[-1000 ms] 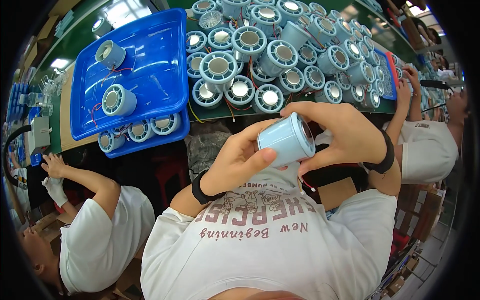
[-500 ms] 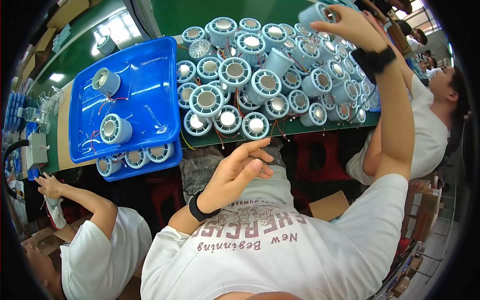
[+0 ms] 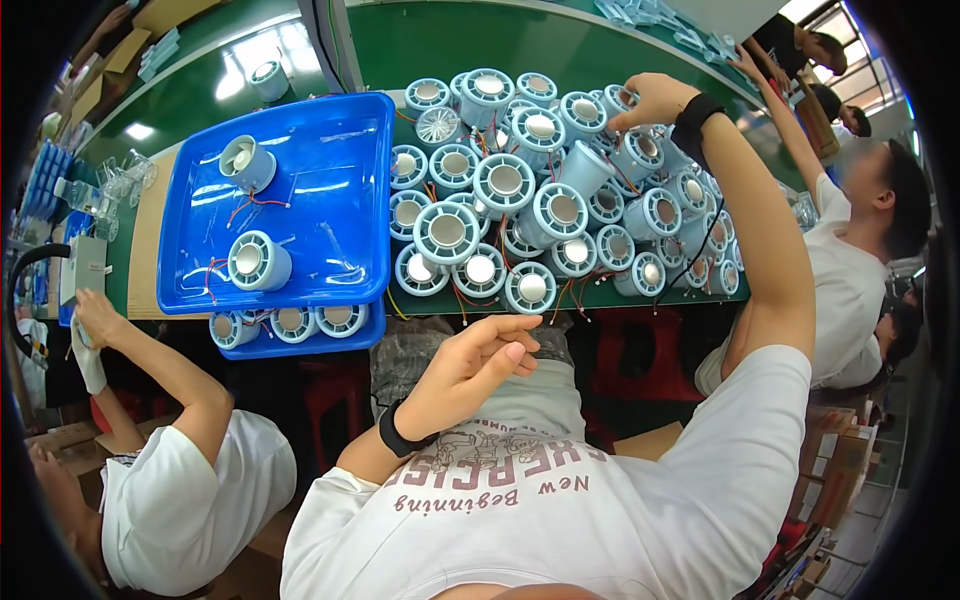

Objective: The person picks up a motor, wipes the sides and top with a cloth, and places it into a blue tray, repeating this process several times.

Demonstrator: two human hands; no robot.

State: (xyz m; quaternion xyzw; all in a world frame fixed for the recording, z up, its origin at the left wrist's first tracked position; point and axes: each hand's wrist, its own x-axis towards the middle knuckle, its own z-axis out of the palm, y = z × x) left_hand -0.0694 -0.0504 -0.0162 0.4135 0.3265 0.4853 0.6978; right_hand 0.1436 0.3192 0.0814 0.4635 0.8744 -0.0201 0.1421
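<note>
My right hand (image 3: 658,101) is at the far right side of a big pile of light-blue cylindrical housings (image 3: 504,181), most with round silver centres and spoked rims. Its fingers and thumb close round one light-blue housing (image 3: 622,95), largely covered by the hand. Thin red, black and yellow wires trail from several of the others. My left hand (image 3: 470,368) hovers before the table's front edge with loosely bent fingers, holding nothing. To its left, a blue tray (image 3: 330,215) carries two housings, one upright (image 3: 262,262) and one tipped (image 3: 247,164).
Beneath the tray is another blue tray (image 3: 362,340) with several housings. A lone housing (image 3: 269,80) stands farther back on the green table (image 3: 440,45). A co-worker (image 3: 190,480) sits at left by a grey box (image 3: 88,268); another (image 3: 860,225) reaches over at right.
My right hand has come down with the housing from above the pile to the pile itself. My left hand stays nearly still. The view has shifted, so the table appears farther right and lower.
</note>
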